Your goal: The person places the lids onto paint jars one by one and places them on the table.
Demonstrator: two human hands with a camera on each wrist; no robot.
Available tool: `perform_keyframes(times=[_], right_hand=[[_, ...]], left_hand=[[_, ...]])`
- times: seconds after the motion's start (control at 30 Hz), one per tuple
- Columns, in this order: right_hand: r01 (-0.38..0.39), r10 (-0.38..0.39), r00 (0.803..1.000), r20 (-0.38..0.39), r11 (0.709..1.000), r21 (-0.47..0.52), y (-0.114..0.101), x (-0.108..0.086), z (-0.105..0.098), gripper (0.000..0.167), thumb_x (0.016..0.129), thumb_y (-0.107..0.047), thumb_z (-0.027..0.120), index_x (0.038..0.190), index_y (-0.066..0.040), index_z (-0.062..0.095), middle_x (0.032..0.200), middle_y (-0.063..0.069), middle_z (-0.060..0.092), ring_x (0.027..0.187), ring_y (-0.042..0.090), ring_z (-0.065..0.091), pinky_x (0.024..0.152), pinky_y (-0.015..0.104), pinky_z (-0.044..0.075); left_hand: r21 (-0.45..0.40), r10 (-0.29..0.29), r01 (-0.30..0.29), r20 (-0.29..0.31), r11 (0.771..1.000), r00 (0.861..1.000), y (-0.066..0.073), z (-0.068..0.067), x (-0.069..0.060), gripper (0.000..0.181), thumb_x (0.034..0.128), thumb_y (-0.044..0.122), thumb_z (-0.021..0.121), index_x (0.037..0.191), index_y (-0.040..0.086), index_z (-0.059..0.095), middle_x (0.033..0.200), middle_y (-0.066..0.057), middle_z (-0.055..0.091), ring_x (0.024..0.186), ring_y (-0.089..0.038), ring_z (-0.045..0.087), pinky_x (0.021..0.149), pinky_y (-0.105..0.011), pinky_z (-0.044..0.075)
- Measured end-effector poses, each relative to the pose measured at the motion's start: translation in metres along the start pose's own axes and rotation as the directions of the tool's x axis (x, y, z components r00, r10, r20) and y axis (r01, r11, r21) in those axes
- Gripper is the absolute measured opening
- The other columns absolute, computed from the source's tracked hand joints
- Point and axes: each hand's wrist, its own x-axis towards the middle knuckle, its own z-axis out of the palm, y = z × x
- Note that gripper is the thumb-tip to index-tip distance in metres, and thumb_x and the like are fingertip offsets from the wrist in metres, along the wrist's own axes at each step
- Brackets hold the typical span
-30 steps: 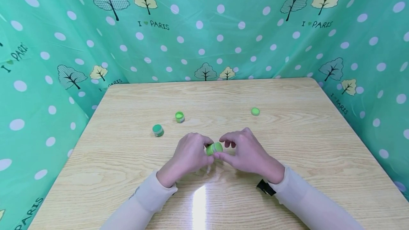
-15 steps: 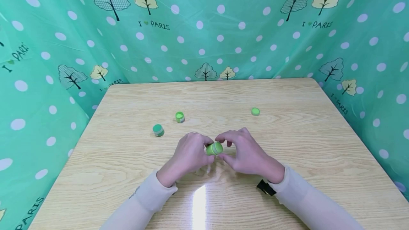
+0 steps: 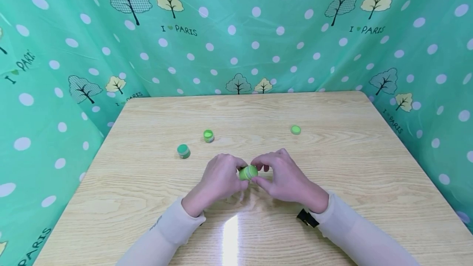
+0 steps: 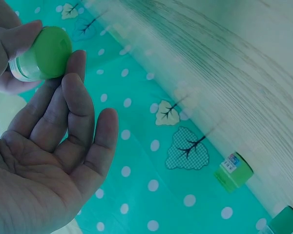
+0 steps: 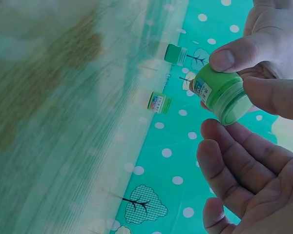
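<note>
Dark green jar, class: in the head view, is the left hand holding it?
No, the dark green jar stands apart on the wooden table, while the left hand grips a light green jar.

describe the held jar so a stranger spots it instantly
Find the wooden table below the dotted curtain. Between the left hand and right hand is a tilted light green jar. Unlike the dark green jar and second light jar, it's held.

Held green jar [image 5: 219,80], fine print on its label [image 5: 203,90] too blurred for reading
</note>
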Motion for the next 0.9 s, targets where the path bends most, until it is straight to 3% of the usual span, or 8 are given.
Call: perform_keyframes(times=[0.33, 0.63, 0.9], right_hand=[[-0.039, 0.039, 0.999, 0.002, 0.999, -0.025, -0.0015, 0.0007, 0.0003, 0.020, 0.084, -0.027, 0.086, 0.097, -0.015, 0.078, 0.081, -0.015, 0.068, 0.075, 0.009, 0.061, 0.078, 0.034, 0.037], [-0.030, 0.029, 0.999, -0.026, 0.999, -0.042, -0.0005, 0.0014, 0.0013, 0.016, 0.086, -0.032, 0.084, 0.087, -0.018, 0.077, 0.073, -0.015, 0.064, 0.068, 0.005, 0.056, 0.074, 0.033, 0.037], [-0.039, 0.038, 0.998, -0.045, 0.999, -0.029, 0.0013, 0.0017, 0.0033, 0.022, 0.088, -0.035, 0.081, 0.074, -0.021, 0.072, 0.067, -0.017, 0.062, 0.062, -0.001, 0.054, 0.073, 0.035, 0.039]], left_hand=[[0.002, 0.006, -0.006, -0.008, 1.000, 1.000, -0.0003, 0.0015, -0.0004, 0.019, 0.0704, 0.014, 0.087, 0.089, 0.018, 0.082, 0.073, 0.010, 0.071, 0.059, -0.007, 0.053, 0.055, -0.025, 0.045], [0.008, 0.004, -0.004, -0.011, 1.000, 1.000, -0.0003, 0.0016, -0.0001, 0.020, 0.0697, 0.013, 0.086, 0.088, 0.018, 0.082, 0.072, 0.010, 0.071, 0.058, -0.005, 0.052, 0.055, -0.024, 0.045], [0.030, 0.010, -0.009, -0.024, 1.000, 1.000, 0.0001, 0.0022, -0.0003, 0.017, 0.0690, 0.015, 0.087, 0.085, 0.020, 0.082, 0.070, 0.012, 0.068, 0.058, -0.007, 0.050, 0.054, -0.024, 0.043]])
